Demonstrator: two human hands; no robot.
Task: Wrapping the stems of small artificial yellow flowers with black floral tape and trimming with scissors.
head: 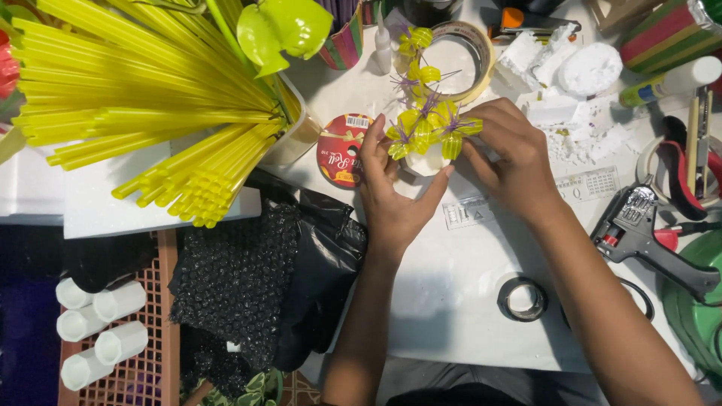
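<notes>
A small cluster of yellow-green paper flowers [425,128] with purple spiky centres is held above the white desk [459,301] by both hands, near its far middle. The left hand [391,192] is curled around a small white base [426,162] beneath the flowers, with the thumb and fingers closed on it from the left and below. The right hand [508,146] is closed on the flowers from the right, its fingertips pinched on the petals. Just left of the left hand, a red ribbon spool [338,150] is laid flat on the desk. Behind the flowers, a roll of beige masking tape [466,53] is seen, with more small flowers resting across it. White foam scraps [579,75] are scattered to the right of the tape. A black and red glue gun [647,237] is laid near the right forearm, and a small roll of black tape [521,298] is placed nearer the desk's front edge. A large bundle of yellow straws [143,98] is fanned out at the far left, and black bubble wrap [241,278] is heaped below it.
</notes>
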